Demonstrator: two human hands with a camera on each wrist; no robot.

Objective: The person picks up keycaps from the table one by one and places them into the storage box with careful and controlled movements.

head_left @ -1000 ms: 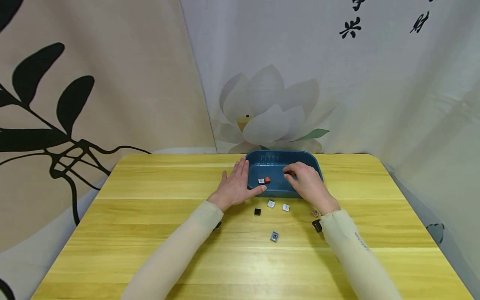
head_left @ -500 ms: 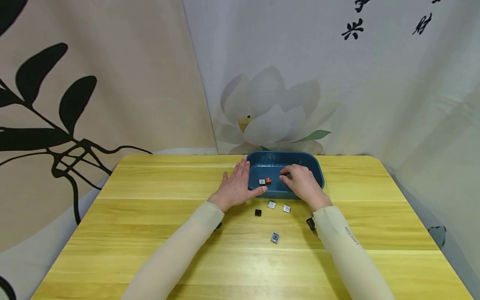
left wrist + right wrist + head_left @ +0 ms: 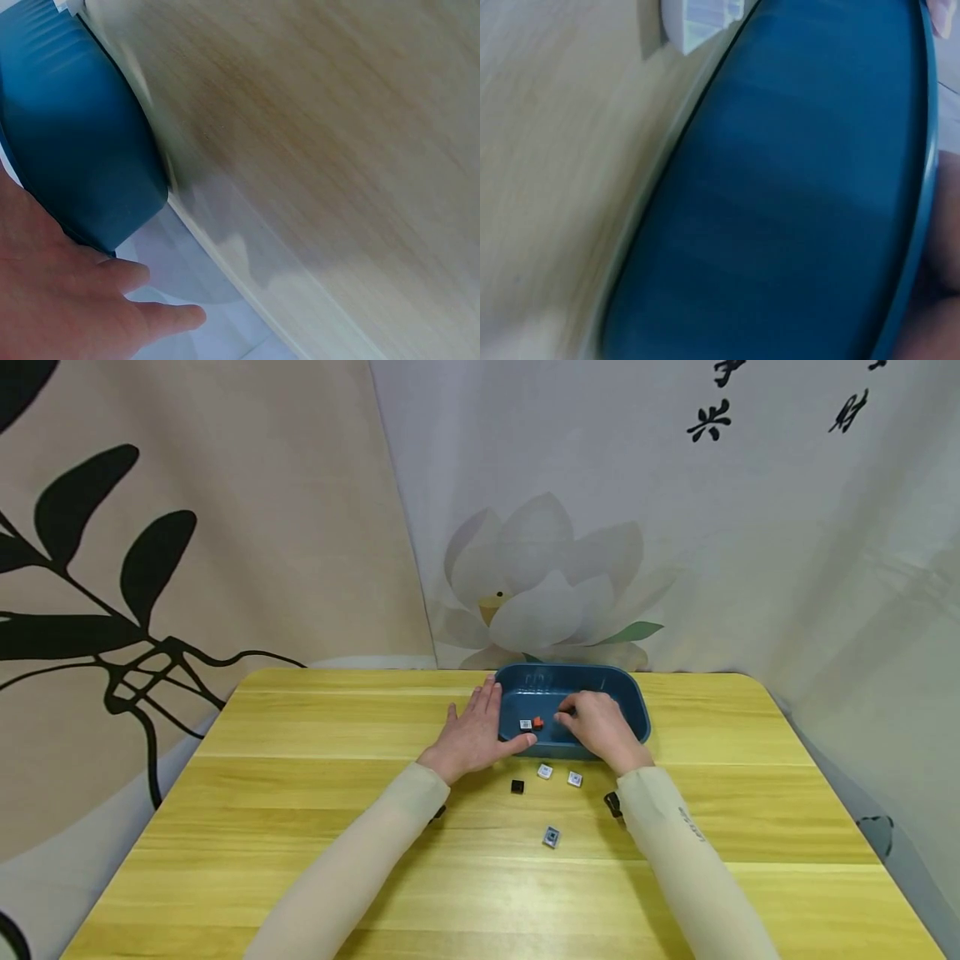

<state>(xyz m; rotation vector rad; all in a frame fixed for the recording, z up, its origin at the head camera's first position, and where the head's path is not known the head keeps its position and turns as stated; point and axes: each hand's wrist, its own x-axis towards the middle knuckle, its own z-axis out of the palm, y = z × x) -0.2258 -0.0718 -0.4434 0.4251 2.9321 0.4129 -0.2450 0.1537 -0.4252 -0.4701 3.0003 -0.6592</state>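
My left hand (image 3: 472, 731) lies with straight fingers along the left side of the dark blue tray (image 3: 551, 749), its thumb over the front rim. Over the tray's inside, my right hand (image 3: 600, 727) pinches a small dark piece between thumb and fingertips; its kind is mostly hidden. Inside the tray, a small white square piece (image 3: 526, 725) sits beside a small orange piece (image 3: 537, 723). The right wrist view shows the tray's outer wall (image 3: 780, 187) close up, and the left wrist view shows its end wall (image 3: 82, 135) beside my left fingers.
In front of the tray lie a black piece (image 3: 517, 787), a white piece (image 3: 544, 771), another white piece (image 3: 574, 779) and, nearer, a grey piece (image 3: 551, 837). The wooden table (image 3: 300, 860) ends at a printed curtain (image 3: 300, 527) behind the tray.
My right hand has moved left inside the tray, toward the white and orange pieces. A brownish piece seen near the right wrist earlier is now out of sight. My left hand stays put.
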